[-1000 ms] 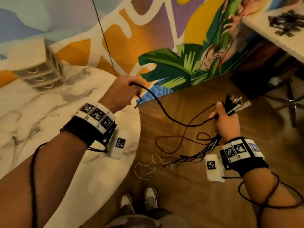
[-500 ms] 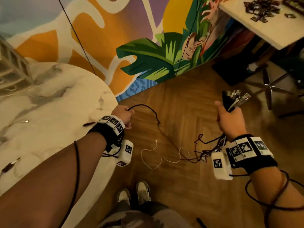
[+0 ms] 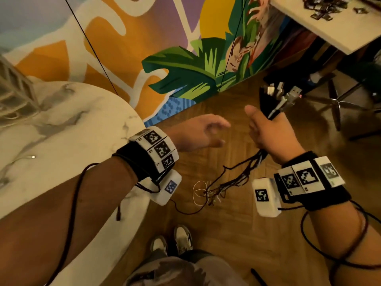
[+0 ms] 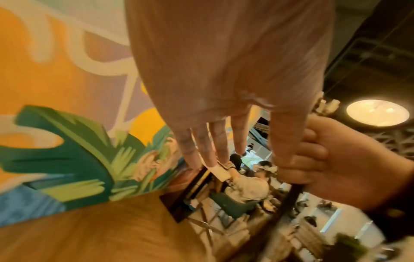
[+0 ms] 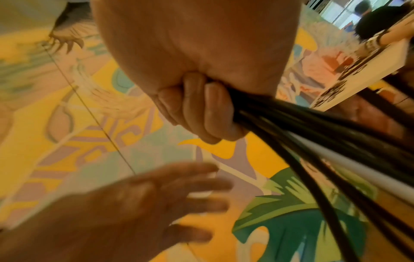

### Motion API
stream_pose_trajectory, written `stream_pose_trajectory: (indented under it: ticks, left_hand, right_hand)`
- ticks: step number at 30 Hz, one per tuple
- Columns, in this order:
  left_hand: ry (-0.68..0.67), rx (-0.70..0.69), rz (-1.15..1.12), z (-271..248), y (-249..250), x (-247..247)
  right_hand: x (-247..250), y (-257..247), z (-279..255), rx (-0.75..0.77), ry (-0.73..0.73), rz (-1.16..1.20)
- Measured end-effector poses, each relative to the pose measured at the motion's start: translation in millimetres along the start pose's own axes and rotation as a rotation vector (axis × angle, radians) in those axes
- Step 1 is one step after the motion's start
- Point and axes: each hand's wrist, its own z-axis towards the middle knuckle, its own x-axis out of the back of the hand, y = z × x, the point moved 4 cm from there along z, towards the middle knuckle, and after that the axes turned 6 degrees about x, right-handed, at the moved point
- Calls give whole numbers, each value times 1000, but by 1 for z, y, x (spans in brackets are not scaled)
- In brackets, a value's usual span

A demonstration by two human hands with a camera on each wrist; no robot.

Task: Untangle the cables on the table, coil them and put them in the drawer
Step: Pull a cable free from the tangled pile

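Observation:
My right hand (image 3: 270,133) grips a bundle of cables (image 3: 243,174) in a fist; the plug ends (image 3: 282,96) stick up above it. The rest hangs down in a dark tangle to the wood floor, with a thin white wire (image 3: 199,191) among them. In the right wrist view the fingers (image 5: 201,109) are curled round black and white cables (image 5: 336,145). My left hand (image 3: 202,133) is empty, fingers spread, just left of the right hand (image 4: 320,156) and off the edge of the marble table (image 3: 61,141). The left hand's fingers (image 4: 212,141) are straight.
A white drawer unit (image 3: 14,93) stands at the table's far left. A painted mural wall (image 3: 165,48) runs behind. Another white table (image 3: 329,23) with small dark items is at top right, a chair base (image 3: 346,104) below it. My shoes (image 3: 173,240) are on the floor.
My left hand let go of the black cable it held and moved right toward the right hand. The cables now hang from the right hand alone.

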Motion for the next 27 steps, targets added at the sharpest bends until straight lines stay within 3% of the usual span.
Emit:
stream_pose_trajectory:
  ticks: [3, 7, 10, 12, 14, 16, 18, 20, 21, 23, 27]
  left_hand:
    - [-172, -45, -213, 4, 26, -20]
    - [-69, -28, -428, 9, 31, -23]
    - [-94, -7, -697, 4, 37, -30]
    - [-102, -18, -722, -2, 43, -28]
    - [-100, -16, -565, -4, 38, -17]
    - [-35, 78, -104, -3, 19, 3]
    - [40, 329, 404, -13, -34, 20]
    - [-36, 694, 699, -43, -111, 22]
    - [-99, 846, 735, -62, -146, 14]
    - [-154, 996, 707, -93, -196, -4]
    - [-119, 988, 657, -110, -218, -24]
  right_hand:
    - [-21, -24, -5, 108, -4, 17]
    - [-36, -42, -5, 217, 49, 64]
    - [-41, -43, -1, 194, 42, 195]
    - [-43, -43, 1, 182, 46, 321]
    - [-44, -44, 2, 175, 71, 434]
    - [-43, -42, 4, 145, 102, 507]
    - [-47, -35, 3, 78, 89, 509]
    - [-55, -26, 1, 21, 41, 442]
    - [-60, -22, -1, 2, 21, 418]
    - [-68, -13, -4, -30, -5, 406]
    - [-67, -4, -2, -77, -19, 339]
